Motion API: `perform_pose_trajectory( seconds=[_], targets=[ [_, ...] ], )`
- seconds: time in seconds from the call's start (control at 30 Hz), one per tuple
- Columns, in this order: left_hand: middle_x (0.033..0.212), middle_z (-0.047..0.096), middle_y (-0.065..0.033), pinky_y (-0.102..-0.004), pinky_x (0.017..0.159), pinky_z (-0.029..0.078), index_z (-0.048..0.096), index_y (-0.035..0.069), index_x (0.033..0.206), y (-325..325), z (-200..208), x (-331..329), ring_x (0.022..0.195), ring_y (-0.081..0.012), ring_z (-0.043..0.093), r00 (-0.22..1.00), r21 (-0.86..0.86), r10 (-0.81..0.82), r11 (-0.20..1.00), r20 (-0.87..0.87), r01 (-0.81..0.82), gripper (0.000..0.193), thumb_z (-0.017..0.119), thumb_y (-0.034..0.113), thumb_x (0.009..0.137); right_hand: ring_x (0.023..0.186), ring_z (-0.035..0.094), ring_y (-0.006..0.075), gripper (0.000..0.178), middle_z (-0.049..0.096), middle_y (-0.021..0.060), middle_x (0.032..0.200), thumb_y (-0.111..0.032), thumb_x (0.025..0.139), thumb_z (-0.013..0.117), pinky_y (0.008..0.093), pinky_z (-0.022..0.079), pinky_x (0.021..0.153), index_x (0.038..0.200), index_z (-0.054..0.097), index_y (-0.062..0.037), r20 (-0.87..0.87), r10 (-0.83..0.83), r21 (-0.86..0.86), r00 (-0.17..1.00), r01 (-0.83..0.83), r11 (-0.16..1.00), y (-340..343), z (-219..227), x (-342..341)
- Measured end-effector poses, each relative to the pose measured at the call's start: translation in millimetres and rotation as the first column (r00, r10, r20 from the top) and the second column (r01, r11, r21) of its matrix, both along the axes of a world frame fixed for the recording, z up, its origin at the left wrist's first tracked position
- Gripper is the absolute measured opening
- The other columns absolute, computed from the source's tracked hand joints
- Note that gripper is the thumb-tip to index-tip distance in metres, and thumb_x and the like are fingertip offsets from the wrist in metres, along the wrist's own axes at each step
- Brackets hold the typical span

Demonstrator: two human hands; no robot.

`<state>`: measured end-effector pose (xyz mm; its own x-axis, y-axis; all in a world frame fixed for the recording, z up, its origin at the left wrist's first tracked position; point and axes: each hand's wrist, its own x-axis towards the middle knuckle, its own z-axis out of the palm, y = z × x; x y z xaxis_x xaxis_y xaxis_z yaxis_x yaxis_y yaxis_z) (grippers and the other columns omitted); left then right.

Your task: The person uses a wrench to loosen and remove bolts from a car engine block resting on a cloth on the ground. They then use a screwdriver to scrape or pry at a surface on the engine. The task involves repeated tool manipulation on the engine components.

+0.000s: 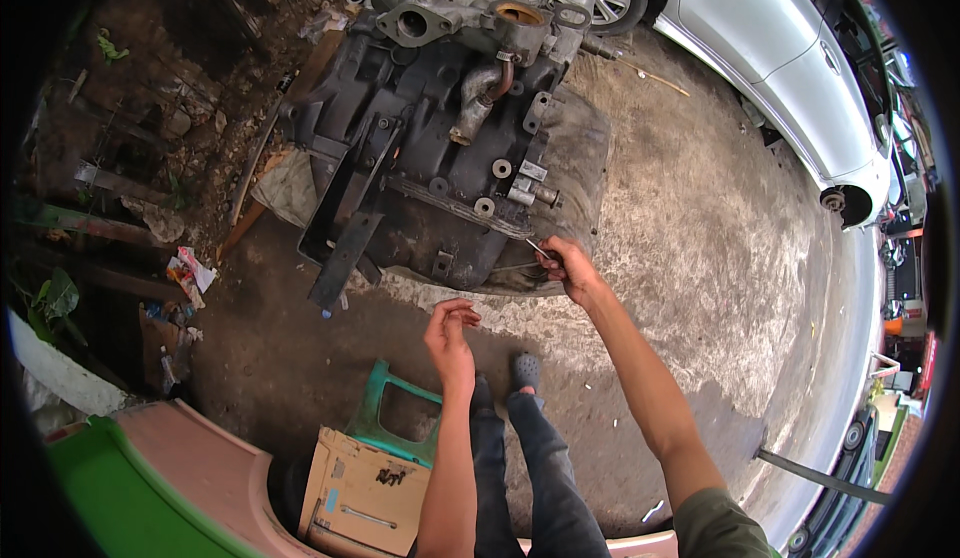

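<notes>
A large dark engine block (455, 88) lies on the ground ahead of me, its greasy lower edge turned my way. My right hand (570, 268) is closed round a slim metal tool (537, 249), whose handle my fingers hide. The tool's tip reaches the block's near right edge; whether it touches the metal I cannot tell. My left hand (451, 330) hangs in the air short of the block, its fingers loosely bent and partly apart, with nothing seen in it. A rusty bent pipe (483, 98) and a small silver cylindrical fitting (534, 191) sit on the block.
A dark metal bracket (346, 258) juts from the block's left side. Near my legs stand a green plastic stool (370, 408) and a cardboard piece (340, 468) with a wrench (368, 516) on it. A silver car (770, 48) is at the right; debris covers the left ground.
</notes>
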<state>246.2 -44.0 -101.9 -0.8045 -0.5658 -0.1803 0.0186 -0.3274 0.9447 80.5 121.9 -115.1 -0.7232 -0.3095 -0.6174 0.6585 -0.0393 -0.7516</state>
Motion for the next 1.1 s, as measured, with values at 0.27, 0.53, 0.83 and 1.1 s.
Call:
perform_pose_trajectory(
  seconds=[0.27,0.53,0.83,1.1],
  targets=[
    [0.086,0.063,-0.0082,-0.0290,0.074,0.049,0.060,-0.003,0.096,-12,15,-32,0.078,-0.0154,0.060,0.994,-0.299,-0.101,0.950,-0.036,0.085,0.017,0.044,-0.001,0.094,0.053,0.035,0.0024,0.016,0.051,-0.0066,0.067,-0.025,0.086,0.060,0.0207,0.021,0.046,0.078,0.058,-0.0115,-0.089,-0.039,0.166,0.995,0.053,0.985,-7,-10,0],
    [0.121,0.056,-0.0138,-0.0494,0.098,0.038,0.062,0.004,0.111,-21,46,-39,0.112,-0.0318,0.052,0.995,-0.876,-0.033,0.472,0.091,0.095,0.030,0.054,0.004,0.082,0.052,0.036,0.0049,0.021,0.053,-0.0051,0.066,-0.033,0.086,0.063,0.0251,0.025,0.051,0.081,0.060,-0.0125,0.133,-0.075,-0.044,0.988,0.081,0.996,-12,-20,13],
    [0.158,0.022,-0.0154,-0.0539,0.118,0.013,0.032,0.005,0.150,-39,27,-69,0.148,-0.0332,0.017,0.958,-0.914,-0.084,0.288,0.272,0.285,0.058,0.044,0.024,0.097,0.062,0.048,0.0082,0.028,0.060,0.0010,0.067,-0.024,0.087,0.069,0.0261,0.036,0.059,0.081,0.072,0.0037,-0.228,-0.067,0.187,0.971,0.112,0.976,-13,3,2],
    [0.158,0.023,-0.0147,-0.0540,0.118,0.014,0.031,0.005,0.150,-38,26,-69,0.147,-0.0328,0.018,0.948,-0.911,-0.073,0.265,0.309,0.318,0.054,0.038,0.025,0.100,0.051,0.041,0.0055,0.024,0.055,-0.0032,0.062,-0.025,0.087,0.067,0.0241,0.027,0.046,0.075,0.067,-0.0047,-0.162,-0.026,0.263,0.986,0.068,0.962,-18,16,-1]
  ],
)
